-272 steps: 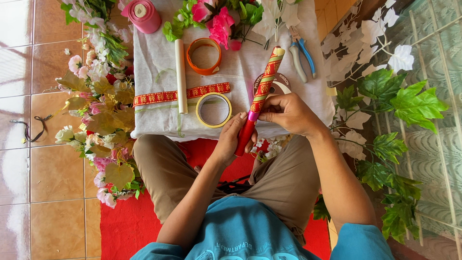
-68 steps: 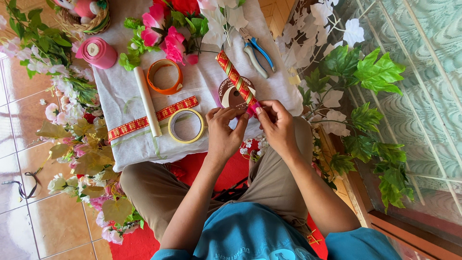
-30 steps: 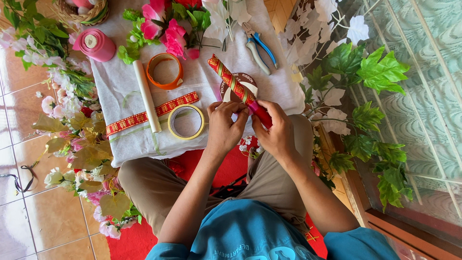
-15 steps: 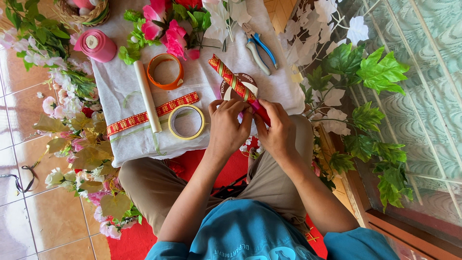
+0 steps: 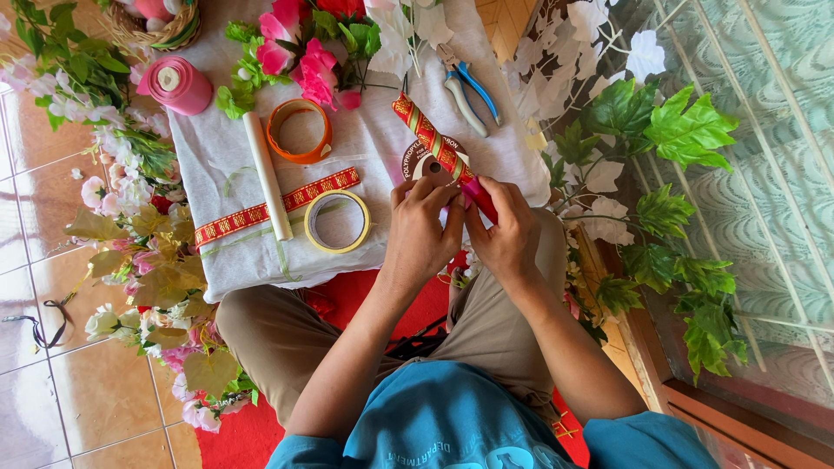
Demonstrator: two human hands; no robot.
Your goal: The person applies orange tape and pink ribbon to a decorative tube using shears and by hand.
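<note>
Little has shifted since half a second ago: both hands stay clasped around the near end of the ribbon-wrapped stick (image 5: pixel 432 143), which keeps its slant, far end pointing up-left over the white cloth (image 5: pixel 226 252). The left hand (image 5: pixel 423 227) has its fingers curled shut around the stick's near end and the red ribbon roll (image 5: pixel 426 165) just behind it; the right hand (image 5: pixel 504 227) pinches the stick's lowest red part from the right, fingers closed, the two hands touching.

Left of the hands on the cloth lies a yellow tape ring (image 5: pixel 337 221), and beside it a strip of red and gold ribbon (image 5: pixel 276 201) crossed by a cream stick (image 5: pixel 267 176). Farther off sits an orange tape ring (image 5: pixel 300 130), with a pink ribbon spool (image 5: pixel 176 84) at the far left corner. Blue-handled pliers (image 5: pixel 469 87) lie at the far right of the cloth, near pink artificial flowers (image 5: pixel 300 52).
</note>
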